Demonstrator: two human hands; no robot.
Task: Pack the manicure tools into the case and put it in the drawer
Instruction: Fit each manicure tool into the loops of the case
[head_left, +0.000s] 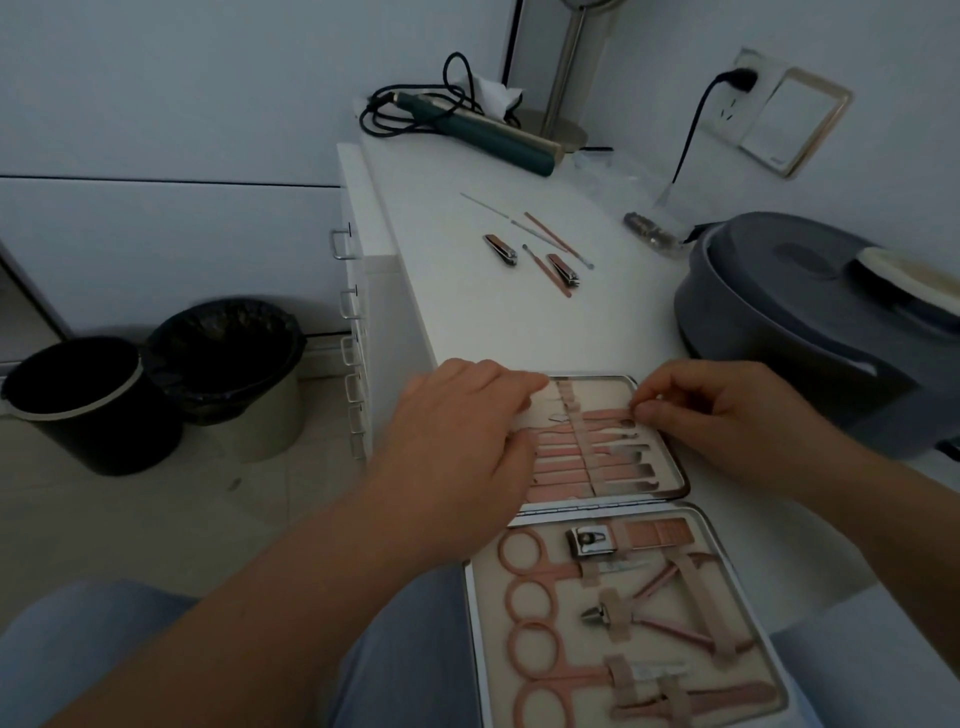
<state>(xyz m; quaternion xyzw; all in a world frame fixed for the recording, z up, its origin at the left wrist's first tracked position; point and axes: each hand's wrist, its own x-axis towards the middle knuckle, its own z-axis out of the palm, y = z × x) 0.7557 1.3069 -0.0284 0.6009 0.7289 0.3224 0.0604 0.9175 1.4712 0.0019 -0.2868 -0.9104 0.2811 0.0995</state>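
Manicure case (623, 545): hinged, metal-rimmed, rounded corners, lying open flat at near edge of white table (467, 312), near half overhanging toward the person's lap. Cream lining w/ beige elastic loops.

Far half: row of slim rose-gold tools (587, 457) lying side by side under a central strap, steel tips to the right.

Near half: rose-gold scissors (524, 558) w/ round finger rings, a second pair below; large steel nail clipper (592, 540); cuticle nipper (644, 613) w/ pink handles, strapped down.

Left hand (467, 441): fingers flat and spread, pressing on left side of far half, covering tool handles.

Right hand (711, 421): fingers curled, thumb and forefinger pinching at the end of a tool at the far half's right edge, approx. top slot; which tool, cannot tell.

Loose items further back on table, well apart from case: two small nail clippers (501, 249), steel w/ rose-gold levers; several thin pink and silver sticks (545, 234), crossed.

Other: teal cylindrical appliance (493, 130) w/ coiled black cord at table's far end; grey round lidded pot (810, 322) on right; white drawer unit (353, 338) w/ wire handles at table's left; two round bins (156, 384) on floor, black liners.
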